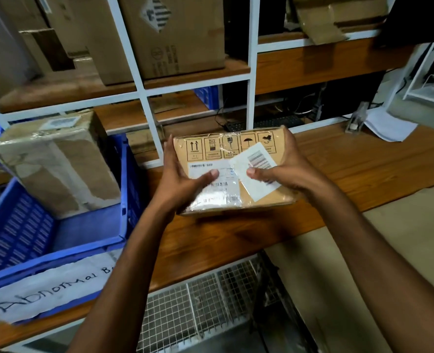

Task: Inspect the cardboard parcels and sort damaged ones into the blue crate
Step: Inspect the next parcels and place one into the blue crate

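Note:
A flat cardboard parcel (256, 197) wrapped in clear film, with handling symbols and white labels on top, is held just above the wooden counter (351, 174). My left hand (177, 179) grips its left edge, thumb on the label. My right hand (284, 169) grips its right edge, thumb on a loose white barcode slip. The blue crate (27, 233) stands at the left, with a paper sign reading "Abnormal" on its front. Inside the crate sits a worn, scuffed cardboard parcel (58, 164).
White-framed shelves (139, 72) with large cardboard boxes (175, 36) stand behind the counter. White papers (389, 128) lie at the counter's far right beside a metal stand. A wire mesh rack (205, 301) sits under the counter. Cables and dark equipment fill the lower shelf.

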